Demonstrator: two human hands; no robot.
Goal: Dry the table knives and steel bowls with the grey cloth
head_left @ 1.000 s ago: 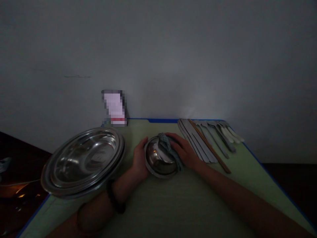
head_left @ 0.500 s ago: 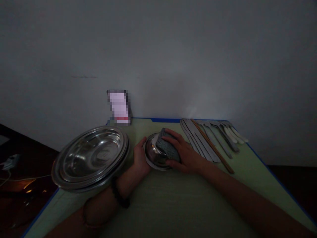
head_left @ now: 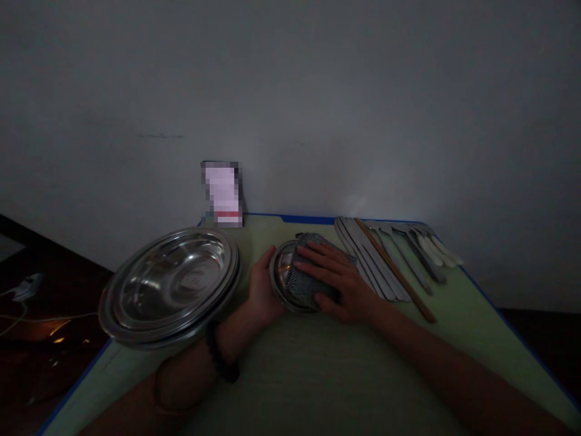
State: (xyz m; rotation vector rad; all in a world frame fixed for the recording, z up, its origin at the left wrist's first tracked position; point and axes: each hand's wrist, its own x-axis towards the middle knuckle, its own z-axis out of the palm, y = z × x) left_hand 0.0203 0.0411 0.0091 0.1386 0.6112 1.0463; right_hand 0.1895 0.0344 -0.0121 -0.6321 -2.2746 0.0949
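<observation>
A small steel bowl (head_left: 282, 272) rests on the green table (head_left: 318, 375) in front of me. My left hand (head_left: 262, 292) grips its left rim, fingers curled round the edge. My right hand (head_left: 338, 275) lies over a grey patterned cloth (head_left: 303, 280), pressing it into the bowl, with the fingers laid across the cloth and the thumb under it. The cloth covers most of the bowl's inside. A dark bracelet sits on my left wrist.
A stack of large steel basins (head_left: 175, 284) sits at the table's left, overhanging the edge. Several spoons, flat metal utensils and a wooden chopstick (head_left: 394, 260) lie in a row at the back right. A blurred card (head_left: 222, 194) leans against the grey wall.
My right hand has brought the cloth from the bowl's far rim down into the bowl and spread it flat. My left hand stays on the rim.
</observation>
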